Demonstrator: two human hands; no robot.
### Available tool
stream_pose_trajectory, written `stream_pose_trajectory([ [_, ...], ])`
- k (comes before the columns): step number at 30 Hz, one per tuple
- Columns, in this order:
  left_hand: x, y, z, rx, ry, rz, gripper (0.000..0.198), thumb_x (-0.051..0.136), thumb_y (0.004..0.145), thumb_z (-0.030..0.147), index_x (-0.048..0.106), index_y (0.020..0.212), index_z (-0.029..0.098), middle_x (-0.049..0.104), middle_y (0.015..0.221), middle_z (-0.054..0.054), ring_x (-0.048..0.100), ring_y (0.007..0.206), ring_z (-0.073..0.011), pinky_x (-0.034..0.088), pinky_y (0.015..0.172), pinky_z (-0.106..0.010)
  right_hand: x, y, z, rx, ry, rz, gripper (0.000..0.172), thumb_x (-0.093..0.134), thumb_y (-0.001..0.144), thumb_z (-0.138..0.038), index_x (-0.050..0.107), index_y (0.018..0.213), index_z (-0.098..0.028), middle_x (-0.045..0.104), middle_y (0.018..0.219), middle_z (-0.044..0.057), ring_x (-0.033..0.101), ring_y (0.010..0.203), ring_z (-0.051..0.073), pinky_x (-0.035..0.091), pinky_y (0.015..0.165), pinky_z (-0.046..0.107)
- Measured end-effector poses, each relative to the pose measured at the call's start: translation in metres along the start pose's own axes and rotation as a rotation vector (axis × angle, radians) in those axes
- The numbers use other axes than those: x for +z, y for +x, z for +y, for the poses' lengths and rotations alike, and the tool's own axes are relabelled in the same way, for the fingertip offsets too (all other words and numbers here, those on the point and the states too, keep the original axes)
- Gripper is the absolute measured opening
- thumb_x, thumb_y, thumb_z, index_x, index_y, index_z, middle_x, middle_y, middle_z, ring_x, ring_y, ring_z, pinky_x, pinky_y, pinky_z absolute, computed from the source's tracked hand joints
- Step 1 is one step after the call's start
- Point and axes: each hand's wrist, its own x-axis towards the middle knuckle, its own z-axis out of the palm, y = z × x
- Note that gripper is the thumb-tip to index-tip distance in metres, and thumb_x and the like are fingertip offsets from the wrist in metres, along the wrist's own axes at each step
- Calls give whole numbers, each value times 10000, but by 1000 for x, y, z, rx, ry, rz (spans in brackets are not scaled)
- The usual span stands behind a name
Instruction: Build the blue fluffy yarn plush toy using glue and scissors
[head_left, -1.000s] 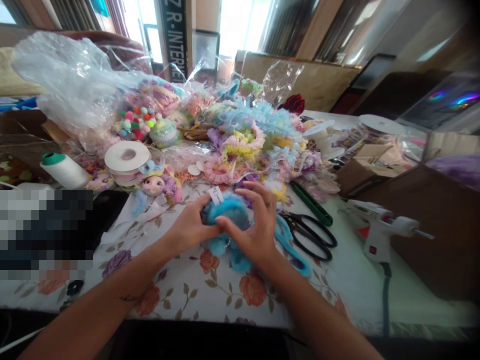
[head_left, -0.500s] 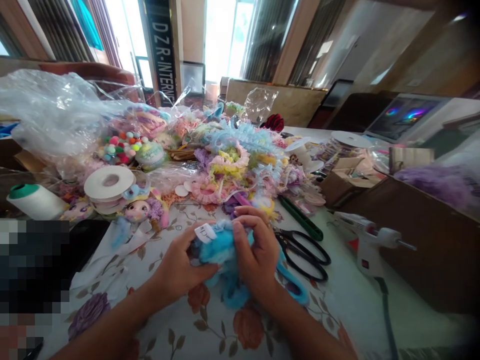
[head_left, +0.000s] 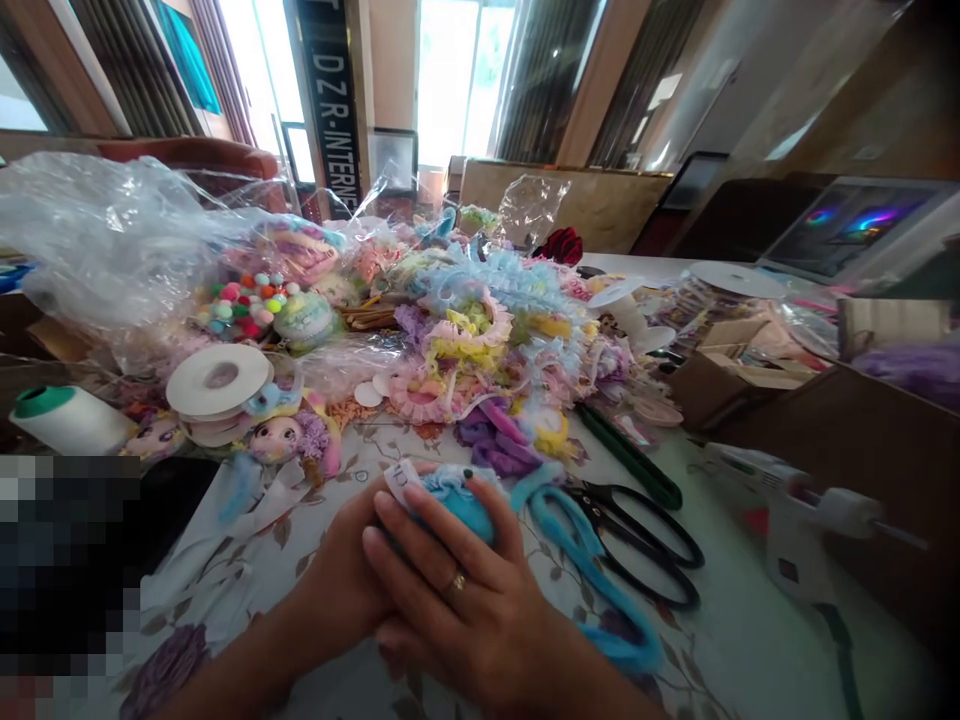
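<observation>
A fluffy blue piece (head_left: 474, 512) with a white tag (head_left: 403, 484) is held between my two hands, low in the middle of the view. My left hand (head_left: 349, 560) wraps round it from the left, its fingers mostly hidden. Over the front of it lies my right hand (head_left: 457, 575), fingers extended across the piece and a ring on one of them. To the right, a loose blue fluffy strand (head_left: 574, 530) runs over the flowered cloth beside black-handled scissors (head_left: 645, 535).
Behind my hands is a heap of pastel ruffled pieces (head_left: 480, 330). A ribbon spool (head_left: 217, 382), doll faces (head_left: 274, 437) and a thread cone (head_left: 67, 418) sit at left. At right are a green cutter (head_left: 630, 455), a glue gun (head_left: 795, 520) and a cardboard box (head_left: 840, 450).
My right hand has moved from gripping the blue piece's right side to lying across its front. More of the blue strand shows at the right, and the view has shifted slightly.
</observation>
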Motion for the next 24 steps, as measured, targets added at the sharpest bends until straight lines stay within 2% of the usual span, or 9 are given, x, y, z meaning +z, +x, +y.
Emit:
stream_pose_trajectory([
  [2, 0, 2, 3, -59, -110, -19, 329, 860, 633, 228, 729, 935, 218, 763, 827, -17, 737, 796, -240, 608, 677, -273, 8, 0, 4, 1, -46, -20, 417, 441, 1076, -440, 684, 1287, -177, 699, 1382, 28, 586, 1361, 221, 108, 1333, 451],
  [4, 1, 4, 9, -107, -228, -1, 424, 885, 609, 229, 719, 998, 200, 777, 895, -35, 743, 845, -255, 609, 705, -287, 15, -4, 14, 106, -44, -16, 479, 393, 1083, -465, 635, 1362, -161, 645, 1448, 86, 524, 1423, 271, 95, 1318, 530],
  [8, -1, 4, 16, -163, -229, 67, 526, 904, 654, 325, 704, 1131, 226, 769, 1083, -73, 733, 1004, -300, 619, 779, -331, 19, -16, 36, 563, 18, 6, 478, 365, 1085, -415, 606, 1406, -154, 643, 1432, 176, 538, 1401, 362, 393, 1157, 658],
  [10, -1, 2, 16, -134, -154, 74, 550, 903, 659, 333, 704, 1165, 251, 751, 1158, -86, 715, 1070, -333, 625, 783, -348, 15, -20, 40, 714, 35, 123, 455, 360, 1082, -379, 589, 1433, -200, 629, 1449, 169, 546, 1393, 364, 464, 1097, 650],
  [12, -1, -1, 17, -113, -113, 75, 594, 902, 647, 303, 702, 1205, 273, 739, 1207, -88, 701, 1115, -350, 626, 799, -356, 10, -21, 35, 630, 28, 257, 500, 352, 1076, -414, 498, 1520, -238, 575, 1510, 154, 491, 1441, 363, 448, 1121, 644],
  [14, 0, -3, 19, -106, -116, 82, 612, 899, 633, 279, 704, 1213, 281, 744, 1218, -74, 701, 1127, -343, 620, 853, -365, 6, -18, 23, 373, 8, 274, 568, 321, 1065, -523, 465, 1544, -252, 615, 1477, 120, 478, 1455, 338, 388, 1191, 616],
  [18, 1, -3, 19, -91, -195, 66, 603, 912, 600, 315, 717, 1168, 259, 774, 1152, -58, 712, 1108, -338, 599, 947, -391, 10, -10, 4, 9, 67, -40, 601, 311, 1035, -663, 607, 1395, -284, 741, 1313, 14, 613, 1335, 244, 174, 1315, 492],
  [21, -3, 3, 14, -168, -299, 41, 621, 921, 616, 332, 693, 1186, 236, 781, 1117, -71, 725, 1077, -340, 624, 853, -373, 18, -13, 15, 165, 95, -76, 663, 274, 1048, -645, 470, 1524, -228, 647, 1447, 88, 501, 1442, 304, 71, 1293, 613],
  [24, -10, 9, 10, -267, -378, 42, 656, 934, 627, 352, 659, 1208, 218, 768, 1160, -101, 730, 1063, -336, 632, 782, -358, 22, -23, 33, 548, 62, -22, 620, 238, 1088, -519, 273, 1630, -222, 434, 1621, 161, 305, 1548, 360, 219, 1213, 712],
])
